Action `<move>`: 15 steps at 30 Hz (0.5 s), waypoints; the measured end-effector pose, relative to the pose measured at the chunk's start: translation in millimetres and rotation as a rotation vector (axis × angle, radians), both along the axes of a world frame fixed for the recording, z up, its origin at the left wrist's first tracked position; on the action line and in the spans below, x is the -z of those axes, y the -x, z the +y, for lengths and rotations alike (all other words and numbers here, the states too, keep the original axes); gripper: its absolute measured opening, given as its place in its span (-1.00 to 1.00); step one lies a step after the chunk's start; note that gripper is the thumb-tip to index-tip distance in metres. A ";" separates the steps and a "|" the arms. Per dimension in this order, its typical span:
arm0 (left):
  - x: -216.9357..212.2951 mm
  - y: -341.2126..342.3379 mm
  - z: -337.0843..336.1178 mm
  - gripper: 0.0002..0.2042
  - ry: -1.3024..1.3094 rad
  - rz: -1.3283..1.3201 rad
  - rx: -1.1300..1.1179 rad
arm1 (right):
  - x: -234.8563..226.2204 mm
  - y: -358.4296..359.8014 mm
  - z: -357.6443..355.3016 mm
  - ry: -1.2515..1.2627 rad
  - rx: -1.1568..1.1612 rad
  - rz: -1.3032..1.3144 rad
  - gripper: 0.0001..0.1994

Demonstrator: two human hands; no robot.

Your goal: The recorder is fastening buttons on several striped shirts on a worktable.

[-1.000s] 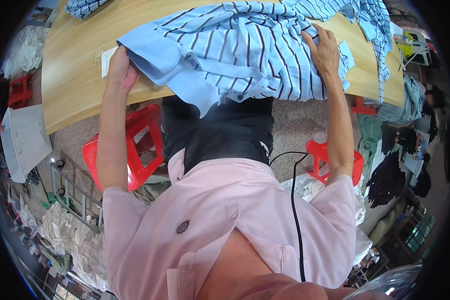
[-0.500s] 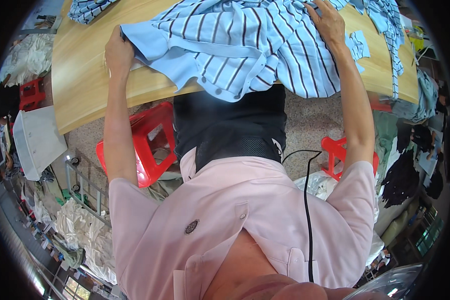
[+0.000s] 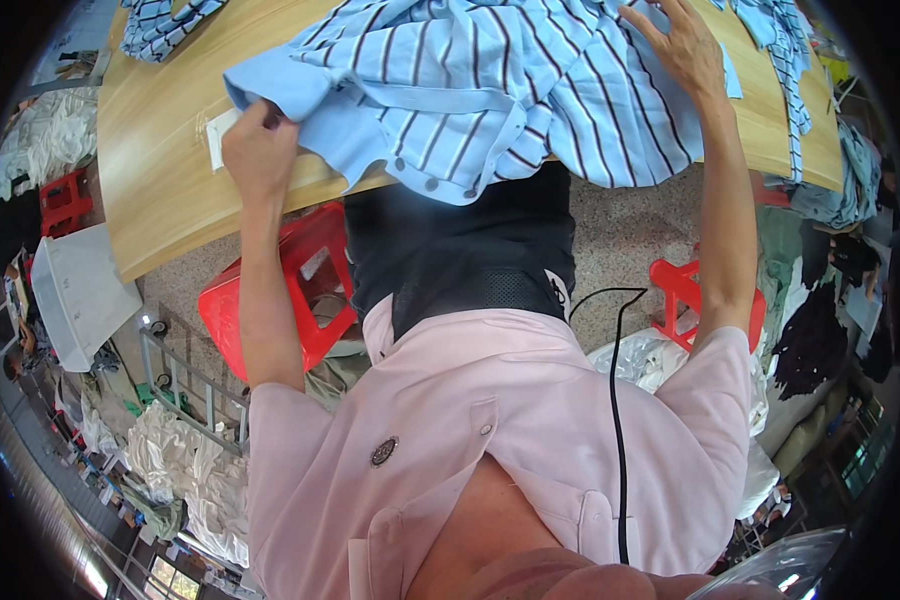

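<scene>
Head view: left hand [image 3: 260, 150] pinches the striped shirt [image 3: 490, 90] sleeve at the table [image 3: 160, 190] near edge, right hand [image 3: 685, 50] spread flat pinning cloth, apparently keeping it taut.

Red stools [image 3: 275, 300] — wooden table [image 3: 165, 190]

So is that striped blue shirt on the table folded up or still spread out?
Spread out, not folded. The striped shirt lies loose and rumpled across the wooden table, its hem hanging over the near edge; the left hand grips one end, the right hand presses the other.
</scene>
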State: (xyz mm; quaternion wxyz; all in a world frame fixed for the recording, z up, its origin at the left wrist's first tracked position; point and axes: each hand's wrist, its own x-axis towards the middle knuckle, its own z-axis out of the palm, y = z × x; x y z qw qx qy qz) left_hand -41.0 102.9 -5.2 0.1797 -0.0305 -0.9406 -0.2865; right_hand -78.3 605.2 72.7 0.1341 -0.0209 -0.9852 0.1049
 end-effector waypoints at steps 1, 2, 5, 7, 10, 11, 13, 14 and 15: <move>-0.4 -4.8 5.0 -0.67 -0.015 0.002 0.004 | 0.4 -3.5 16.4 -0.025 -0.020 0.002 -0.57; -9.3 -9.3 22.2 -0.63 -0.022 -0.167 0.033 | 5.3 -7.4 33.7 -0.042 0.012 -0.013 -0.59; -25.2 -26.6 65.9 -0.54 -0.059 -0.232 0.212 | 37.9 -7.4 52.6 -0.062 -0.091 0.047 -0.69; -28.8 -29.8 87.0 -0.50 -0.027 -0.229 0.358 | 38.8 -5.7 63.0 -0.205 -0.089 0.139 -0.56; -31.4 -26.6 118.4 -0.52 -0.105 -0.527 0.277 | 49.7 -6.2 69.5 -0.038 -0.092 0.116 -0.52; -26.6 -24.0 126.8 -0.57 -0.211 -0.511 0.316 | 54.9 -8.6 67.2 -0.026 -0.071 0.062 -0.57; -10.0 -18.3 134.7 -0.61 -0.508 -0.489 0.382 | 54.4 0.3 61.5 0.082 -0.023 -0.001 -0.59; 2.0 -15.3 138.9 -0.65 -0.682 -0.490 0.413 | 49.9 4.2 56.8 0.123 -0.026 -0.005 -0.62; -4.5 -14.3 147.1 -0.68 -0.854 -0.487 0.446 | 49.1 8.2 60.5 0.140 -0.046 0.062 -0.63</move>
